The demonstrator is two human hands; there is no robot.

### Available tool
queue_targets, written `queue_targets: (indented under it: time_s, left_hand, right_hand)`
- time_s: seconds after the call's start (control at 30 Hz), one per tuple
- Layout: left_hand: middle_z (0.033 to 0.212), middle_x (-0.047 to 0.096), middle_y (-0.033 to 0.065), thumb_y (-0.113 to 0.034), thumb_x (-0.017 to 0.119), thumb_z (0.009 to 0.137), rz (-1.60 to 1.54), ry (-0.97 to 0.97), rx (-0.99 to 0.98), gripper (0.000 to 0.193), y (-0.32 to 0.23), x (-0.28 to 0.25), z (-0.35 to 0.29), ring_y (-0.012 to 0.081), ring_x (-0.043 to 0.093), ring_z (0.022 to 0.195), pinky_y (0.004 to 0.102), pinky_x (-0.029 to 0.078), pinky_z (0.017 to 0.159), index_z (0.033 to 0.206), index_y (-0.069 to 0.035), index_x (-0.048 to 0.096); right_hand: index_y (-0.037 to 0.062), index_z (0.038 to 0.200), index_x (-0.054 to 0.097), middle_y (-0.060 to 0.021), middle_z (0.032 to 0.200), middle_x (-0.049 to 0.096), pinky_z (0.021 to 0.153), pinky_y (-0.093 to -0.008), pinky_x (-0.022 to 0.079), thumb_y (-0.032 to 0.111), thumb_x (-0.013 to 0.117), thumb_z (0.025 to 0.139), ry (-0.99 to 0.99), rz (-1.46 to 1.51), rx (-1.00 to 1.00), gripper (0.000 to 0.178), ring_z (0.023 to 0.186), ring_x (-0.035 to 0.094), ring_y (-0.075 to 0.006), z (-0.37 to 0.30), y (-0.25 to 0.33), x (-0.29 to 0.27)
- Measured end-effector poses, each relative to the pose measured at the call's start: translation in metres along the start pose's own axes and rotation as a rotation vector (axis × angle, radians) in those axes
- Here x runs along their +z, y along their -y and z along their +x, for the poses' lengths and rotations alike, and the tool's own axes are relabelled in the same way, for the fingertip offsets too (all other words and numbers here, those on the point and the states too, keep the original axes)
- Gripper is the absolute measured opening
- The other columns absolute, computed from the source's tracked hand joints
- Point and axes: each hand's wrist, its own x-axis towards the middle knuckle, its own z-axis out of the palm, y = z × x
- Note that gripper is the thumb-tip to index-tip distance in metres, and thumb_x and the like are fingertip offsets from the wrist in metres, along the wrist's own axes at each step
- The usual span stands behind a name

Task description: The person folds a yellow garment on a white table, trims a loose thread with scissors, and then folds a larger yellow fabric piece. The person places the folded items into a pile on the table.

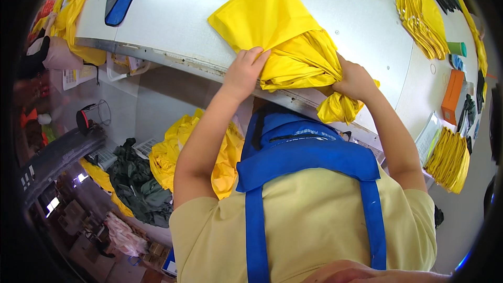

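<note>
A flat, square yellow pouch (270,8) lies at the front edge of the pale table. Folded thin yellow fabric (301,60) bulges from its near side, and it narrows to a bunched end (340,107) that hangs over the table edge. My left hand (245,72) is closed on the pouch at its near left edge, thumb and fingers pinching the material. Gathered yellow fabric is gripped in my right hand (356,78), whose fingertips are partly hidden behind the folds.
A blue and grey cloth piece (121,0) lies far left. Flat yellow pouches (419,15) are stacked far right, near a green roll (457,49) and an orange box (453,96). Below the table at left are heaped yellow (178,144) and dark green fabric (133,178). Another person's arm (57,52) shows far left.
</note>
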Motion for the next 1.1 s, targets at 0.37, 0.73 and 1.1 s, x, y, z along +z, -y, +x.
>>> queue_targets:
  time_s: [0.37, 0.73, 1.1]
  left_hand:
    - [0.091, 0.054, 0.0126, 0.003, 0.055, 0.074, -0.072, -0.094, -0.28, 0.031, -0.061, 0.005, -0.004, 0.0318, 0.053, 0.086, 0.0367, 0.048, 0.077, 0.105, -0.002, 0.057]
    - [0.119, 0.059, 0.0123, -0.006, 0.066, 0.082, -1.901, 0.339, -0.868, 0.059, -0.051, -0.008, 0.018, 0.0201, 0.055, 0.11, 0.031, 0.042, 0.098, 0.134, 0.001, 0.039]
    - [0.119, 0.057, 0.0041, -0.004, 0.058, 0.081, -1.54, 0.353, -0.555, 0.043, -0.053, 0.024, -0.033, 0.0138, 0.053, 0.107, 0.0285, 0.041, 0.094, 0.123, -0.001, 0.053]
  right_hand:
    - [0.0064, 0.142, 0.032, -0.0234, 0.102, 0.064, 0.087, -0.0411, 0.049, 0.02, 0.064, 0.066, -0.093, 0.102, 0.108, 0.084, 0.095, 0.061, -0.0378, -0.013, -0.01, 0.028]
    - [0.0132, 0.137, 0.041, -0.0149, 0.113, 0.062, 0.089, -0.0376, 0.048, 0.027, 0.073, 0.065, 0.113, -0.009, -0.416, 0.081, 0.098, 0.061, -0.0343, -0.055, -0.005, -0.019]
    - [0.0149, 0.132, 0.051, -0.0161, 0.11, 0.065, 0.092, -0.0369, 0.048, 0.02, 0.07, 0.064, 0.145, 0.233, -0.223, 0.071, 0.098, 0.063, -0.0317, -0.078, -0.036, 0.001]
